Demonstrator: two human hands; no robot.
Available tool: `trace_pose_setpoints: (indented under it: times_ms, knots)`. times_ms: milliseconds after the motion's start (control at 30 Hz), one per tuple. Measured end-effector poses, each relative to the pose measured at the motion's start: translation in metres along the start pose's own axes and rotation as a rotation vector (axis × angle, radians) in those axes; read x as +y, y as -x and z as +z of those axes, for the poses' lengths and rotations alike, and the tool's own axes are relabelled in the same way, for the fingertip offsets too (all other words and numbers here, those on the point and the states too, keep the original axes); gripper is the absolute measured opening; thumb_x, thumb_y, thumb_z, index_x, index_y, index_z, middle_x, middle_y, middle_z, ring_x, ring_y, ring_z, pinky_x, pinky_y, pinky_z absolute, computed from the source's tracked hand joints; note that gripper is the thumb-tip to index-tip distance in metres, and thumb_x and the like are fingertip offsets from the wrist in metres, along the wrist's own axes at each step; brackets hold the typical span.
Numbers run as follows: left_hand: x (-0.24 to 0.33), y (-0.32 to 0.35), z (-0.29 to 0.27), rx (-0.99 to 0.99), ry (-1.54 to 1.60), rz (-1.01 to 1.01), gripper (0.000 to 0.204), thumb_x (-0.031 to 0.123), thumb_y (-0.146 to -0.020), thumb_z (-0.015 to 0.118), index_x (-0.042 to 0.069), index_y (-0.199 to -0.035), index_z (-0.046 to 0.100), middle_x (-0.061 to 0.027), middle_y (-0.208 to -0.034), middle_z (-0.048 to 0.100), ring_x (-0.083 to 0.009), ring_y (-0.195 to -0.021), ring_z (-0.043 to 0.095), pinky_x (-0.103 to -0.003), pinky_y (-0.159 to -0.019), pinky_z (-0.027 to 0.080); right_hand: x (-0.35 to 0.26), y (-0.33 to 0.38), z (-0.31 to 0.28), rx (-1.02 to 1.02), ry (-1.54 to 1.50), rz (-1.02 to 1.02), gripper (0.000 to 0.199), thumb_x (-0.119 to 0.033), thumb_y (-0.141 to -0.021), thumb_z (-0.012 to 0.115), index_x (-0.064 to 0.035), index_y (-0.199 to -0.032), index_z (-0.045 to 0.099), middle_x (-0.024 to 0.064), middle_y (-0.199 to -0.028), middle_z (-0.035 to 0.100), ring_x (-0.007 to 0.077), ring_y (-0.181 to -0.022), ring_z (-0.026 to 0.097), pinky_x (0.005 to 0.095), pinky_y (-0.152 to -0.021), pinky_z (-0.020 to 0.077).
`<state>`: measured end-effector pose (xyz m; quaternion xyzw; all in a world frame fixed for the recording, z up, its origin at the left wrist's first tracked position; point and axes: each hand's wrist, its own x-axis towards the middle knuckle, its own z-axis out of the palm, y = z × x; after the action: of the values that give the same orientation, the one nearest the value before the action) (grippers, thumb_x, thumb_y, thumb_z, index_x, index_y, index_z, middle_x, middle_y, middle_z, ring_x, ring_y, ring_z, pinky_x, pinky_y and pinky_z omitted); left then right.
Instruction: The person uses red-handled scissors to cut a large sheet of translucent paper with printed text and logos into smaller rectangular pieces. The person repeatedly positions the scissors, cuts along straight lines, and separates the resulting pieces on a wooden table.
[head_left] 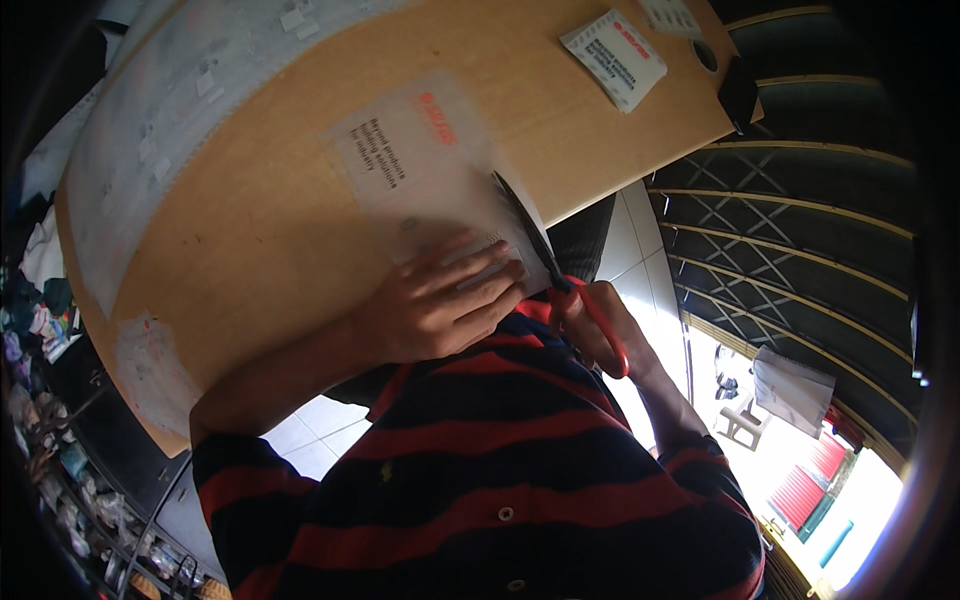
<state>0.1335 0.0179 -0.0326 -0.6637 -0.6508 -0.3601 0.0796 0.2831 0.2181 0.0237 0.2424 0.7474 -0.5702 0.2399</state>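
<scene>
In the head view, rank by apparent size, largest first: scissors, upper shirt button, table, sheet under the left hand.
1. Table
2. Sheet
3. Scissors, long but narrow
4. Upper shirt button

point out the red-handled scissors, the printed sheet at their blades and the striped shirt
Red-handled scissors point(548, 261): head view, lower part of the blades
Printed sheet point(437, 188): head view, bare middle, right of the dark print
Striped shirt point(480, 450): head view, front, above the buttons

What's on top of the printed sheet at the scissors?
The left hand lies over the near part of the whitish printed sheet; a dark blade of the red-handled scissors overlaps its right side. The surface under that hand is covered.
</scene>
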Motion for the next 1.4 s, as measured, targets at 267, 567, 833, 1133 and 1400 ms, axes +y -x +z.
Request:
trace_pose_setpoints:
  times_ms: [267,567,833,1133,1400]
  knots:
    - [-0.001,-0.001,-0.003,0.008,-0.037,0.005,0.025,0.008,-0.080,0.066,0.008,-0.103,0.075,-0.0063,-0.119,0.067,-0.0244,-0.118,0.062,-0.045,-0.101,0.049,-0.004,-0.009,0.001,-0.033,-0.041,-0.008,0.070,-0.057,-0.099,0.042,0.0050,-0.073,0.063,0.0070,-0.048,0.052,0.0162,-0.039,0.057,0.0268,-0.039,0.0452]
    - [0.000,-0.002,-0.003,0.033,-0.029,0.000,0.029,0.007,-0.081,0.066,0.005,-0.109,0.072,-0.0094,-0.117,0.068,-0.0271,-0.112,0.066,-0.045,-0.096,0.053,-0.013,-0.021,0.003,-0.034,-0.005,0.058,0.092,-0.075,-0.092,0.031,0.0092,-0.074,0.063,0.0073,-0.047,0.050,0.0176,-0.040,0.058,0.0279,-0.040,0.0479]
    - [0.002,0.003,0.000,0.036,-0.015,0.005,0.032,0.018,-0.086,0.067,0.004,-0.114,0.068,-0.0102,-0.118,0.067,-0.0271,-0.115,0.064,-0.048,-0.099,0.050,-0.025,-0.029,0.000,-0.039,0.034,0.003,0.100,-0.079,-0.091,0.023,0.0102,-0.072,0.064,0.0067,-0.044,0.048,0.0175,-0.038,0.057,0.0283,-0.040,0.0480]
    - [0.004,0.002,0.001,0.065,-0.014,0.007,0.028,0.009,-0.086,0.063,0.004,-0.112,0.069,-0.0102,-0.115,0.069,-0.0276,-0.110,0.067,-0.047,-0.096,0.052,-0.027,-0.037,-0.005,-0.071,0.060,-0.020,0.090,-0.070,-0.097,0.028,0.0089,-0.068,0.062,0.0085,-0.045,0.050,0.0170,-0.039,0.057,0.0280,-0.039,0.0466]
    - [0.003,0.003,-0.001,0.029,-0.009,0.001,0.030,0.013,-0.086,0.064,0.006,-0.114,0.068,-0.0090,-0.118,0.068,-0.0261,-0.113,0.066,-0.047,-0.097,0.051,-0.037,-0.038,-0.008,-0.019,0.081,-0.058,0.079,-0.066,-0.098,0.035,-0.0017,-0.058,0.054,0.0038,-0.043,0.048,0.0126,-0.036,0.051,0.0243,-0.035,0.0399]
